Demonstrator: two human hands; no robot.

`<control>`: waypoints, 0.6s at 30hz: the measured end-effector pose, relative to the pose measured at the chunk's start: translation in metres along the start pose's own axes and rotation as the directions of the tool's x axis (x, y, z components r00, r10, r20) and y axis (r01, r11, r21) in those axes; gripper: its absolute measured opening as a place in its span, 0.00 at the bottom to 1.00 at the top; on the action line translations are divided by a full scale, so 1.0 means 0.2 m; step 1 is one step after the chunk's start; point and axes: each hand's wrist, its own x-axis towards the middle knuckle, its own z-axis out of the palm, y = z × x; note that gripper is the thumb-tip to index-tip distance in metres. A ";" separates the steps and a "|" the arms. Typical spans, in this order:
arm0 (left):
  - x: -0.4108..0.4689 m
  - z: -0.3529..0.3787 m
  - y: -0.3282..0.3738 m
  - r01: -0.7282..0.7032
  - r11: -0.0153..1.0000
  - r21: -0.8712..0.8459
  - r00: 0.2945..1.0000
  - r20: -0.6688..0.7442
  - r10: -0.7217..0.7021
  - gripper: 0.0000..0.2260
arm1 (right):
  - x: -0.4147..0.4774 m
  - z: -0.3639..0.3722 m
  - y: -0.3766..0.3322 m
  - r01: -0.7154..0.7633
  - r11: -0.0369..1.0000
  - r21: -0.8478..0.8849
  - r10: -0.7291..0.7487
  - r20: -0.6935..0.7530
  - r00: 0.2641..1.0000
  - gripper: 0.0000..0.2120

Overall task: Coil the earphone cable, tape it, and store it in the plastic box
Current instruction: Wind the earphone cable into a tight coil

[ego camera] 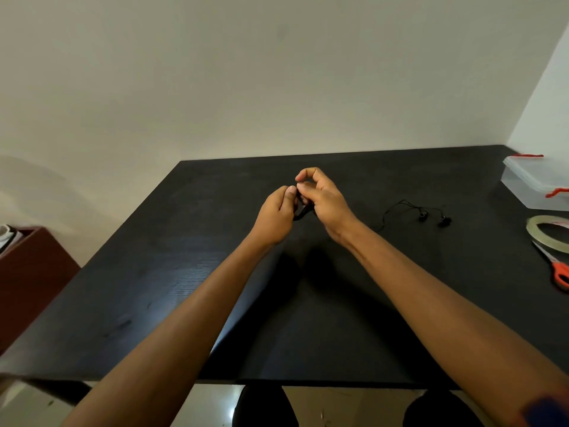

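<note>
At the near edge, below the fingers, two dark legs (266, 405) show under the black tabletop (184, 272). Both bare forearms (191, 318) reach forward over it and come together near its middle.

To the right of the fingers and nearer to the person lie scissors (558, 271) with an orange handle, partly cut by the picture edge. Just behind them lies a clear tape roll (549, 246), flat on the tabletop.

The left hand (275, 215) and the right hand (323, 200) are held close, almost touching, a little above the surface. The fingers (284, 192) of the left hand are curled and pinch a small black bundle of the earphone cable (303, 211). The right hand's fingers (308, 188) are curled on the same bundle from the other side. Its thumb and first finger meet at the tips above the bundle; whether cable is between these two tips, I cannot tell.

From the fingers, the loose part of the cable runs to the right along the tabletop and ends in two earbuds (423, 216), which lie near each other.

Further right and beyond the fingers stands the plastic box (532, 183), clear, with red clips and the lid on. Far to the left of the fingers, beside the tabletop, is a brown cabinet (30, 272). Behind everything is a plain pale wall (277, 87).
</note>
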 end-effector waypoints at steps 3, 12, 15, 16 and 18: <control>0.00 0.02 0.00 0.060 0.986 -0.155 0.998 -0.027 -0.065 0.15 | 0.00 0.00 -0.02 -0.185 0.908 0.375 0.178 0.055 0.983 0.04; -0.05 0.12 -0.01 0.133 0.917 -0.375 0.982 -0.073 -0.173 0.15 | 0.01 0.06 -0.02 -0.150 0.953 0.264 0.210 -0.217 0.953 0.09; -0.06 0.12 -0.01 0.128 0.931 -0.343 0.986 -0.054 -0.156 0.15 | 0.02 0.05 -0.02 -0.028 0.996 0.084 0.051 -0.280 0.959 0.10; -0.06 0.12 -0.01 0.128 0.934 -0.333 0.988 -0.044 -0.151 0.15 | 0.01 0.04 -0.02 0.002 1.000 0.028 0.005 -0.263 0.965 0.10; -0.05 0.09 -0.01 0.130 0.942 -0.309 0.988 -0.038 -0.149 0.14 | 0.01 0.02 -0.02 0.059 0.997 -0.055 -0.069 -0.203 0.977 0.10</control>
